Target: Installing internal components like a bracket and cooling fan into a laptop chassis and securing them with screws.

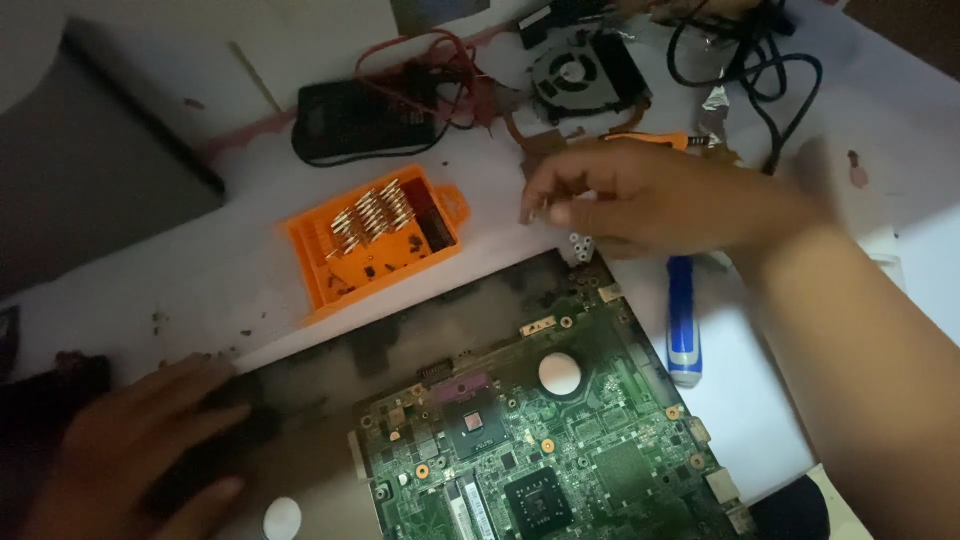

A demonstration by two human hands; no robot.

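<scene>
Orange bit case [378, 243] lying open on counter [200, 290], centre-left of frame, w/ a row of metal bits in its rack. Right hand [640, 205] hovering just right of case, fingertips pinching together; held item too small to tell. Left hand [140, 450] resting loosely flat, lower left, on laptop chassis [400, 330] edge. Green motherboard [540, 450] sitting inside chassis, bottom centre.

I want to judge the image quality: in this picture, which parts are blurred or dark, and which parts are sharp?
Head view: the right hand and its forearm are smeared by motion blur; the left hand is soft and lies in the dim lower-left corner; the circuit board and orange bit case are fairly sharp; the light is dim overall, brighter on the white table.
</scene>
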